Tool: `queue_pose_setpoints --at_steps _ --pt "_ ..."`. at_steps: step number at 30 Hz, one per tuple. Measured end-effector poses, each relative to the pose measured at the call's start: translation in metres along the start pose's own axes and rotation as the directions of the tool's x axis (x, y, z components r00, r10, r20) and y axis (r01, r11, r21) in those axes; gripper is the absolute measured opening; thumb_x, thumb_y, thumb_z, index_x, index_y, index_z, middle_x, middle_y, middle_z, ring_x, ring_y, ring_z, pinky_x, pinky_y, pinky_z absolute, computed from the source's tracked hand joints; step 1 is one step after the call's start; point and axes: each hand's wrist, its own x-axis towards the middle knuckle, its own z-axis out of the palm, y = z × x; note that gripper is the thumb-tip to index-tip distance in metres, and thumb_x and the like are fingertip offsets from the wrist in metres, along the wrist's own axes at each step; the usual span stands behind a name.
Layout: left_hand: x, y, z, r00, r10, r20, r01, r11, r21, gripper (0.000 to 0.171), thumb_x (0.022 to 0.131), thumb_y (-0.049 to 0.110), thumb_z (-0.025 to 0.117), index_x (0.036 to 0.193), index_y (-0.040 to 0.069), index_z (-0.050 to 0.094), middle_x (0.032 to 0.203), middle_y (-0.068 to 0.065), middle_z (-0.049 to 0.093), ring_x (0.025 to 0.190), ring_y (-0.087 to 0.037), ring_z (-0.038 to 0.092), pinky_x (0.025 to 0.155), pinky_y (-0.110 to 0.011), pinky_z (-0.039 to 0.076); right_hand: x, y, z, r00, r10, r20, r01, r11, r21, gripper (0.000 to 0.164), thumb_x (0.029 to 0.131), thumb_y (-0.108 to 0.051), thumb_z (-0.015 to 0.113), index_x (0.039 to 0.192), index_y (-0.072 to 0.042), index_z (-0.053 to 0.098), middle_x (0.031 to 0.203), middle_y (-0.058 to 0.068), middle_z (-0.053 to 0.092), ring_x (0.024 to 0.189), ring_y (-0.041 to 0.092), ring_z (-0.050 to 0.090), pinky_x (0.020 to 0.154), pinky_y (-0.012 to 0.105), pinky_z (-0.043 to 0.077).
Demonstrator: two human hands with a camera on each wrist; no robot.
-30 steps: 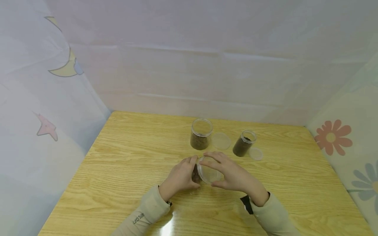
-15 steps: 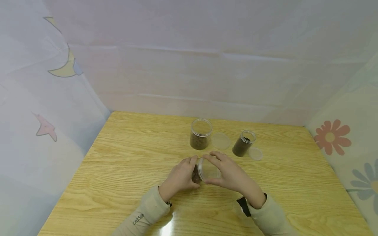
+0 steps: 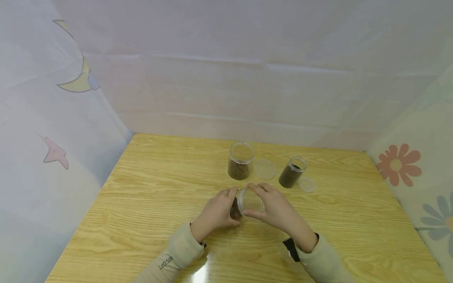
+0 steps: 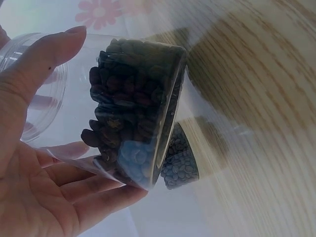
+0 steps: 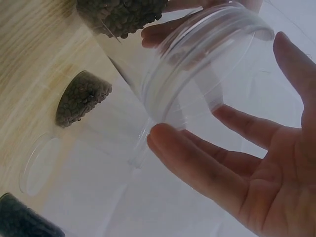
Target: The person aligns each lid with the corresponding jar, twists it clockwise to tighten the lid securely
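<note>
My left hand grips the body of a clear jar partly filled with dark beans. The jar lies tilted on its side, its ribbed mouth end toward the right. The fingers and thumb of my right hand spread around that end, holding the rim of a clear lid at the mouth. Whether the lid sits fully on the threads cannot be told. Close by in the right wrist view are the fingertips on the rim.
Behind the hands stand a wide lidless jar of brown beans and a narrower lidless jar of darker ones. A large clear lid and a small lid lie beside them on the wooden table. Printed cloth walls surround it.
My right hand has turned at the mouth end; its thumb moved left, closer to the jar's ribbed neck, and its fingers shifted along the rim. The left hand and its jar stay nearly still.
</note>
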Motion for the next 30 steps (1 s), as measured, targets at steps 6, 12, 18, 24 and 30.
queue_pose_setpoints --at_steps 6,12,18,24,30 --pt "0.0 -0.001 0.001 1.0 -0.004 -0.006 0.004 1.0 -0.018 0.094 0.058 0.035 0.086 0.13 0.001 0.038 0.123 -0.02 0.052 0.109 -0.031 0.053 0.079 -0.04 0.051 -0.004 0.004 -0.005 0.999 -0.051 -0.008 0.051 0.998 0.022 0.074 0.073 -0.042 0.072 0.133 -0.006 0.045 0.128 0.023 0.046 0.11 0.04 0.049 0.084 0.052 0.045" --pt "0.001 -0.002 0.0 1.0 -0.004 -0.009 0.004 1.0 -0.025 0.092 0.058 0.035 0.086 0.129 0.002 0.039 0.122 -0.02 0.052 0.109 -0.031 0.053 0.076 -0.04 0.052 -0.004 0.013 -0.008 0.966 -0.257 0.006 0.256 0.965 0.058 0.077 0.068 -0.032 0.079 0.134 -0.009 0.045 0.14 0.016 0.036 0.124 0.037 0.036 0.093 0.053 0.039" --pt "0.001 -0.002 0.0 1.0 -0.018 0.011 0.018 0.999 -0.036 0.093 0.058 0.036 0.086 0.13 0.002 0.038 0.123 -0.02 0.052 0.109 -0.031 0.053 0.076 -0.04 0.052 -0.002 0.021 -0.003 0.927 -0.373 0.032 0.37 0.926 0.074 0.081 0.062 -0.024 0.083 0.133 -0.011 0.046 0.14 0.012 0.036 0.125 0.031 0.035 0.096 0.05 0.038" --pt "0.001 -0.002 -0.001 0.999 -0.026 0.022 0.027 0.999 -0.038 0.094 0.058 0.036 0.086 0.131 0.002 0.037 0.124 -0.02 0.051 0.111 -0.031 0.052 0.077 -0.041 0.052 -0.001 0.023 0.0 0.916 -0.4 0.03 0.398 0.916 0.04 0.081 0.062 -0.017 0.085 0.133 -0.012 0.046 0.138 0.012 0.037 0.124 0.031 0.037 0.094 0.048 0.039" --pt "0.001 -0.002 -0.001 0.999 -0.027 0.019 0.027 0.999 -0.038 0.093 0.058 0.035 0.086 0.131 0.002 0.037 0.124 -0.02 0.051 0.111 -0.031 0.052 0.077 -0.041 0.052 -0.001 0.021 0.0 0.923 -0.385 0.013 0.384 0.923 0.026 0.081 0.062 -0.021 0.084 0.132 -0.011 0.046 0.136 0.013 0.04 0.122 0.031 0.039 0.093 0.047 0.041"
